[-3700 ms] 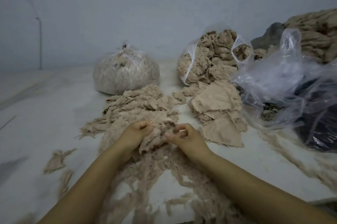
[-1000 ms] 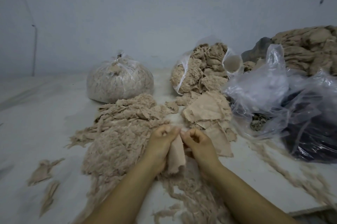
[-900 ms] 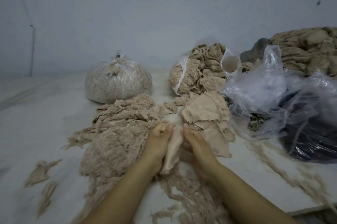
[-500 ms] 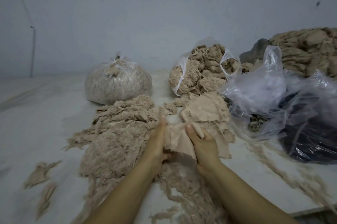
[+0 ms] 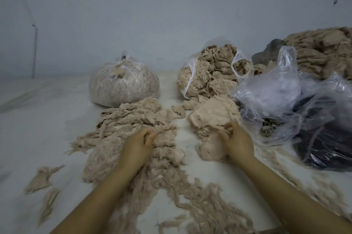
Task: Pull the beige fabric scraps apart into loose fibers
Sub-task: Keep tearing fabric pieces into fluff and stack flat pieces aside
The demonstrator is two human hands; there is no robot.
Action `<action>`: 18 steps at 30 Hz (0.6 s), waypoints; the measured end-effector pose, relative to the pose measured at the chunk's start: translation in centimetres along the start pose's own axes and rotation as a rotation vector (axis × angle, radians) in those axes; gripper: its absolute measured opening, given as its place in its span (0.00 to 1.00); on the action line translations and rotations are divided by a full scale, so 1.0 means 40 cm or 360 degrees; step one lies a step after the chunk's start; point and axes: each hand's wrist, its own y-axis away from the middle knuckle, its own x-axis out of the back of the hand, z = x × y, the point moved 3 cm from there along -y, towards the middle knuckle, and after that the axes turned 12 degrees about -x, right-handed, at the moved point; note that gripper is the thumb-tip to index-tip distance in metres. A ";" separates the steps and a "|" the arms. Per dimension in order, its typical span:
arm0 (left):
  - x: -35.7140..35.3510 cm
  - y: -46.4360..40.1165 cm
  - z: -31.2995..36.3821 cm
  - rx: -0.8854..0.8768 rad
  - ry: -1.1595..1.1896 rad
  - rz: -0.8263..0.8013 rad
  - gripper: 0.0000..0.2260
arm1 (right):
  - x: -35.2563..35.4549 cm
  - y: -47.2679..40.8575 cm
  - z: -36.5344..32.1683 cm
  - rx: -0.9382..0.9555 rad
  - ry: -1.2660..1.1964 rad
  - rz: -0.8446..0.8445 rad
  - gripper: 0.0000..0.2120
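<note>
Gripping fluffed fibers (image 5: 122, 150) with your curled left hand (image 5: 138, 143), your right hand (image 5: 238, 141) pinches a beige scrap (image 5: 213, 148) just beside the scrap pile (image 5: 215, 113), near an unlabeled tied bag (image 5: 123, 86).

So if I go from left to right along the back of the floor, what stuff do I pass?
Tied bag of fibers → open bag of beige scraps → crumpled clear plastic bag → big beige pile in the right corner.
</note>
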 end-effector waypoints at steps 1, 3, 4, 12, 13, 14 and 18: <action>0.006 0.003 -0.009 0.0025 -0.0136 -0.0180 0.06 | -0.004 0.009 -0.007 0.0092 0.0124 0.0045 0.15; -0.004 0.012 -0.027 0.0121 -0.0384 -0.0565 0.20 | -0.032 0.040 -0.039 0.0274 0.0068 -0.0006 0.14; -0.014 0.015 -0.034 0.0174 -0.0372 -0.0623 0.23 | -0.055 0.062 -0.061 0.0368 0.0016 -0.0138 0.14; -0.001 0.016 0.017 -0.0178 0.0192 -0.0189 0.05 | -0.197 0.153 -0.172 0.0312 -0.0419 -0.0769 0.06; 0.006 0.015 0.022 -0.0243 0.0188 -0.0188 0.05 | -0.198 0.155 -0.178 0.0293 -0.0588 -0.0758 0.11; 0.008 0.013 0.022 -0.0294 0.0161 -0.0213 0.09 | -0.197 0.157 -0.182 0.0301 -0.0726 -0.0769 0.12; -0.002 0.002 0.011 -0.0363 0.0021 -0.0382 0.14 | -0.175 0.185 -0.208 0.0461 -0.1032 -0.0768 0.08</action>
